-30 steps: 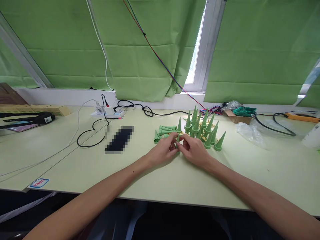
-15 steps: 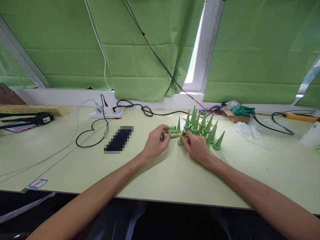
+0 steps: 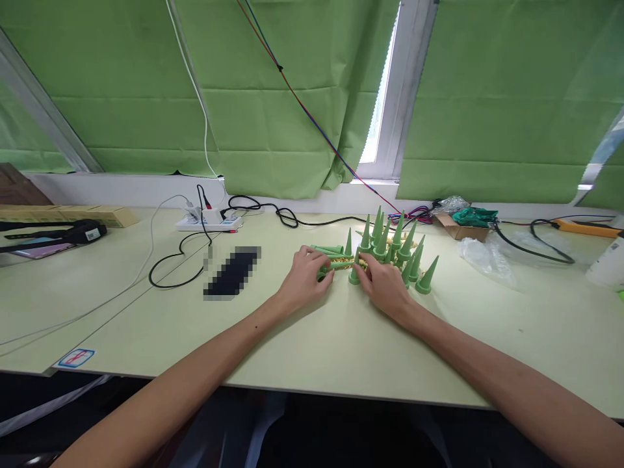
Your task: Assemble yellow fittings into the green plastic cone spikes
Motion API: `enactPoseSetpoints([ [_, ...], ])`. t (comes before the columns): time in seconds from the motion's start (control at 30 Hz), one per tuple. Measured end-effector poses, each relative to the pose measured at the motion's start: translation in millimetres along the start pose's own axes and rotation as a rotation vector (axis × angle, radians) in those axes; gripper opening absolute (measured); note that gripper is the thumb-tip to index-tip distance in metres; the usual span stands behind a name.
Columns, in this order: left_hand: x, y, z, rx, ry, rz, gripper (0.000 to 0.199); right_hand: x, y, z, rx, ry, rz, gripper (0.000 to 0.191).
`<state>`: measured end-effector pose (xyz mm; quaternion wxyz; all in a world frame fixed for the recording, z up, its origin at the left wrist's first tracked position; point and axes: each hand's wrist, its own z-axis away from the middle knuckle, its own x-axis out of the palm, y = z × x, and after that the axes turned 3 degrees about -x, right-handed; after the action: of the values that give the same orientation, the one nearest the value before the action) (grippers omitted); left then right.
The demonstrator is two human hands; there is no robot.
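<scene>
Several green plastic cones (image 3: pixel 379 240) stand upright in a close group on the table, each on a round flared base. To the left of them, a few more green cones (image 3: pixel 336 249) lie on their sides. My left hand (image 3: pixel 305 276) curls its fingers and thumb round the wide end of a lying cone (image 3: pixel 321 275). My right hand (image 3: pixel 386 281) rests at the group's front edge, thumb and fingers closed on an upright cone (image 3: pixel 354 273). Small yellow pieces (image 3: pixel 342 263) show between the cones; their kind is unclear.
A pixelated dark rectangle (image 3: pixel 233 273) lies on the table left of my hands. Behind it are a white power strip (image 3: pixel 209 223) and a looped black cable (image 3: pixel 166 284). A cardboard box (image 3: pixel 461 227) and clear plastic wrap (image 3: pixel 487 262) lie to the right.
My left hand has shifted slightly toward me, its fingers lower over the lying cones. The front upright cone at my right hand has moved slightly to the right and stands straighter.
</scene>
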<state>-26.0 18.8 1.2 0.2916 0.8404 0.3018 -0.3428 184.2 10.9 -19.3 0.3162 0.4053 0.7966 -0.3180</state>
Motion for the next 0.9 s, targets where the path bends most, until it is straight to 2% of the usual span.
enactPoseSetpoints([
  [0.23,5.1,-2.5,3.0,0.043,-0.080,-0.052,0.012,-3.6,-6.7,3.3,-0.023,0.108,-0.151,0.046],
  [0.37,6.9,-3.1,4.1,0.058,-0.136,-0.101,0.017,-5.4,-9.6,5.1,-0.059,0.156,-0.196,0.041],
  [0.43,8.0,-4.2,4.8,0.066,-0.148,-0.115,0.020,-5.6,-10.5,6.3,-0.100,0.125,-0.211,0.034],
  [0.53,9.5,-6.1,5.9,0.058,-0.152,-0.122,0.023,-5.4,-11.8,8.2,-0.188,0.006,-0.219,0.021],
  [0.67,10.3,-6.4,6.8,0.028,-0.191,-0.158,0.026,-4.7,-13.6,10.0,-0.279,-0.129,-0.210,0.016],
  [0.9,9.9,-4.2,5.8,0.021,-0.232,-0.227,0.028,-5.2,-13.7,10.0,-0.297,-0.140,-0.245,0.021],
])
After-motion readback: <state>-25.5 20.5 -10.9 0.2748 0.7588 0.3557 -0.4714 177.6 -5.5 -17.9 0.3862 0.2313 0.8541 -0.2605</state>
